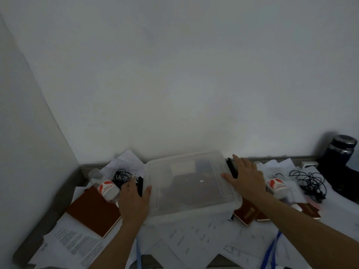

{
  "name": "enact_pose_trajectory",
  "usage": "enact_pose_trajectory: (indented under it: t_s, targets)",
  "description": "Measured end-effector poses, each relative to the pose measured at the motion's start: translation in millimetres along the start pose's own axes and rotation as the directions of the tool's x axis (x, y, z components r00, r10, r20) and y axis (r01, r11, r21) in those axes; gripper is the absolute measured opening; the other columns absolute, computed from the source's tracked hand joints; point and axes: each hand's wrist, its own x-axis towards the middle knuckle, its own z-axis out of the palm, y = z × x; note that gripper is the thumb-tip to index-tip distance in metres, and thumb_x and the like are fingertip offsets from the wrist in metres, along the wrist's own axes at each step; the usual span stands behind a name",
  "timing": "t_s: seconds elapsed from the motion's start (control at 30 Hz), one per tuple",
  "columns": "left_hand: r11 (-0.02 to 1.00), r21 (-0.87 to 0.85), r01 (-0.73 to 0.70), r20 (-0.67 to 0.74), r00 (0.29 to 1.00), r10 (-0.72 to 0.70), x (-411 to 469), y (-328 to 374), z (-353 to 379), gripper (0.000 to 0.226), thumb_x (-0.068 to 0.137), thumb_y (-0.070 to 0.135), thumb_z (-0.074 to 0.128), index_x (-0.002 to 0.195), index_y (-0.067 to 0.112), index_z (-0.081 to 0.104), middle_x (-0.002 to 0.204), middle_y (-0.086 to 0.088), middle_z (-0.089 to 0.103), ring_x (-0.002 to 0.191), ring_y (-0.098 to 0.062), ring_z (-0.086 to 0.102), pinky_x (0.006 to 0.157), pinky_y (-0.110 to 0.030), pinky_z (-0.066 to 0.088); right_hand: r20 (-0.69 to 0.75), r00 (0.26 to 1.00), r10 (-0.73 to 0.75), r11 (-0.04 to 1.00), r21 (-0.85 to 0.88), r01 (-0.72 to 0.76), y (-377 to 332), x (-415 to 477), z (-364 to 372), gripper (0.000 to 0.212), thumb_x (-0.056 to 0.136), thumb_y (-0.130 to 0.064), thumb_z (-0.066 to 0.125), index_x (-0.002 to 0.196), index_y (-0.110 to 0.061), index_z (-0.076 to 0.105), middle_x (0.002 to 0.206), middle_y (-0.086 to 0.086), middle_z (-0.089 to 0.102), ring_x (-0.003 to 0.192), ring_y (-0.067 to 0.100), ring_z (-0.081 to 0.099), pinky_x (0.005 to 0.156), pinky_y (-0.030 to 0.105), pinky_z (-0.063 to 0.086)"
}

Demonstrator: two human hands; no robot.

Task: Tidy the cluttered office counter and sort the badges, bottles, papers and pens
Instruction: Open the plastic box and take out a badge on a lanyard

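Finding, at nine o'clock of the clear plastic box (186,181): a brown notebook (93,212) is lying on loose papers (194,235), and a labelled water bottle (105,188) is lying on its side just beside your left hand (134,200).

That hand is lying spread against the box's left end, thumb on the lid rim. It is bracing the box, not pinching it.

The box is sitting mid-counter on the paper pile, its far edge near the wall at twelve o'clock.

At three o'clock your right hand (244,177) is pressing flat, fingers splayed, beside the black latch (232,167).

Recommendation: you appear to be steadying the box in order to open or shift it. Keep the pressure even at both ends, since the paper underneath is likely to slide.

Clearances: maroon booklets (245,212) are lying against the corner at five o'clock. A second bottle (277,188) and a tangled black cable (308,179) are crowding three o'clock, with a dark flask (342,152) beyond them. The freest room is lying towards you at six o'clock, where a blue lanyard (272,249) is trailing.
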Motion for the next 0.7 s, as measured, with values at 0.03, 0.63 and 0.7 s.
enact_pose_trajectory:
  t_s: [0.03, 0.63, 0.7]
  targets:
    - [0.995, 0.089, -0.053, -0.018, 0.998, 0.054, 1, 0, 1, 0.053, 0.091, 0.044, 0.057, 0.131, 0.01, 0.053, 0.135, -0.018, 0.047, 0.12, -0.036, 0.046, 0.097, -0.049, 0.04, -0.016, 0.999, -0.036, 0.995, -0.092, 0.034, -2, -1, -3, 0.076, 0.085, -0.072, 0.043, 0.147, -0.029, 0.032, 0.153, 0.009, 0.033, 0.138, 0.031, 0.032, 0.107, 0.05, 0.036]
    - [0.519, -0.754, 0.402, 0.208, 0.897, -0.391, 45, 48, -60, 0.025, 0.098, 0.025, 0.052, 0.088, 0.003, 0.059, 0.078, -0.015, 0.065, 0.066, -0.027, 0.061, 0.059, -0.033, 0.051, 0.176, 0.979, -0.108, 0.522, 0.848, -0.095, -95, 56, -77, 0.047, 0.097, -0.028, 0.057, 0.142, -0.024, 0.043, 0.092, 0.008, 0.073, 0.066, 0.024, 0.072, 0.046, 0.026, 0.048]
    - [0.475, -0.778, 0.412, 0.176, 0.868, -0.464, 57, 30, -76, 0.025, 0.097, 0.026, 0.054, 0.092, 0.002, 0.061, 0.084, -0.015, 0.065, 0.072, -0.027, 0.061, 0.062, -0.033, 0.049, 0.243, 0.954, -0.177, 0.404, 0.902, -0.155, -123, 75, -78, 0.049, 0.095, -0.022, 0.061, 0.141, -0.019, 0.043, 0.092, 0.013, 0.072, 0.065, 0.025, 0.072, 0.046, 0.026, 0.049]
